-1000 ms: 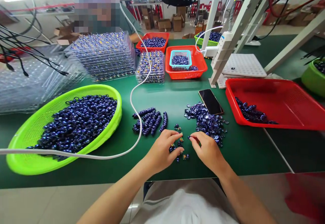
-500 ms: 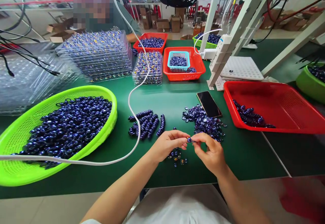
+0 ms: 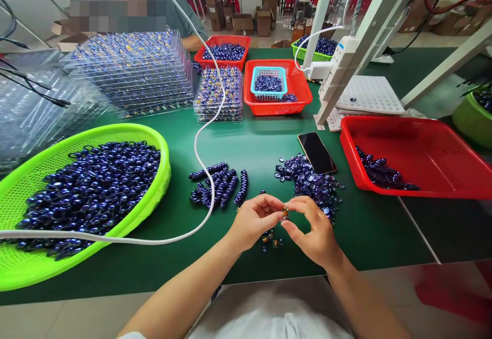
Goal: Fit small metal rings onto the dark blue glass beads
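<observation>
Between the fingertips of both hands is a small part point(image 3: 285, 213) with a gold-coloured side, too small to make out fully. My left hand point(image 3: 257, 222) pinches it from the left. The thumb and forefinger of my right hand point(image 3: 312, 229) close on it from the right. Just below them lie several small blue and gold pieces point(image 3: 272, 240) on the green table point(image 3: 246, 147). Behind my right hand spreads a pile of dark blue caps point(image 3: 313, 184). Stacked rows of dark blue rings point(image 3: 221, 184) rest beyond my left hand.
A green basket point(image 3: 164, 167) of blue rings fills the left, a white cable point(image 3: 197, 149) crossing it. Beyond the caps lies a phone point(image 3: 317, 152), beside a red tray point(image 3: 418, 157). Clear trays point(image 3: 130, 78) stand at the back, near a person's arm point(image 3: 184, 8).
The view has tilted down and shifted slightly. The small part between my fingers has turned, and its gold side now shows instead of the blue one. My right thumb and forefinger have shifted around it.
</observation>
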A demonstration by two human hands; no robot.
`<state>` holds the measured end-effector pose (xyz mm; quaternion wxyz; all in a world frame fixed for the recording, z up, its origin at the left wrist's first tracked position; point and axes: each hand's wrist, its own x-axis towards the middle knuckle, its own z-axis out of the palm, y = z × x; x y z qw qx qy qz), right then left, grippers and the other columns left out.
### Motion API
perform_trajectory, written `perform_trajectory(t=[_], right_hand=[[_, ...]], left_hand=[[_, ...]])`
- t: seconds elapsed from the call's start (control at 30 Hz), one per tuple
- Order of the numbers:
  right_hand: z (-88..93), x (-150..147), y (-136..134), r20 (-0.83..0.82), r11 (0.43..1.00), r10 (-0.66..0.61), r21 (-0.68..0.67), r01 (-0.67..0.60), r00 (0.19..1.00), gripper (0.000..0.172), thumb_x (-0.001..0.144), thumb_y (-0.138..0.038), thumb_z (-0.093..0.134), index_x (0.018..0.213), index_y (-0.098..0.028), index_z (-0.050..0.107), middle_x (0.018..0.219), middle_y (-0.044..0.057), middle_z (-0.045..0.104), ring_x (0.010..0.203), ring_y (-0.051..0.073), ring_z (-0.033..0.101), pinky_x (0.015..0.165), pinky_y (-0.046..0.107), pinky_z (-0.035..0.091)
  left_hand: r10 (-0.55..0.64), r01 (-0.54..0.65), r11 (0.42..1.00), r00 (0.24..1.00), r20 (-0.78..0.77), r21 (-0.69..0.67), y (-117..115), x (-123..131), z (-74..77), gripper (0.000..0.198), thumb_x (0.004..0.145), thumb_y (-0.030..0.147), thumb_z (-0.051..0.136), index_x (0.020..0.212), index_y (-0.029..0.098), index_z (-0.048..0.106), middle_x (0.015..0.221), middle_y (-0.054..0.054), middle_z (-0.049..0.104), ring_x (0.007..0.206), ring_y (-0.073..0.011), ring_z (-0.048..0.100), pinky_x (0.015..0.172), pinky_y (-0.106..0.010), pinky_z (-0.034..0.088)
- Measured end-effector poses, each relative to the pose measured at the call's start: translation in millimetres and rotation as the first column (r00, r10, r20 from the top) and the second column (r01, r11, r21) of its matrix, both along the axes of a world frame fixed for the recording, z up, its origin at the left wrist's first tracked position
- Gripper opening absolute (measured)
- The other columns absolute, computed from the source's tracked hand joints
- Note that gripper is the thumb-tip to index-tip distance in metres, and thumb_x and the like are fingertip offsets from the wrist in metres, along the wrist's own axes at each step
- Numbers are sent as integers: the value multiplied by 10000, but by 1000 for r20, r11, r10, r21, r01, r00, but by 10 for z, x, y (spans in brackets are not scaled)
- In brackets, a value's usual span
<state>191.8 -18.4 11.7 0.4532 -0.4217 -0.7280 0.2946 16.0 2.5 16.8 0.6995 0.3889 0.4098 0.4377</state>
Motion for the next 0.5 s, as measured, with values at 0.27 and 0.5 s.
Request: perform_trajectory(t=[0.27,0.5], right_hand=[[44,2,33,-30,978,16,-209,-22,999,172,913,-296,629,1081,-265,640,998,21,646,885,167,607,821,306,494],[-6,19,62,-142,899,11,-432,-72,990,156,901,-371,636,861,-223,666,846,13,658,831,171,619,780,288,498]], left_hand=[[156,-12,895,945,-288,446,-71,4,-38,278,778,97,667,1025,177,565,867,-36,702,812,-139,700,775,-269,582],[393,193,587,781,-485,786,-144,3,-76,313,817,81,610,1100,201,554,879,-35,737,757,-138,718,702,-246,577]])
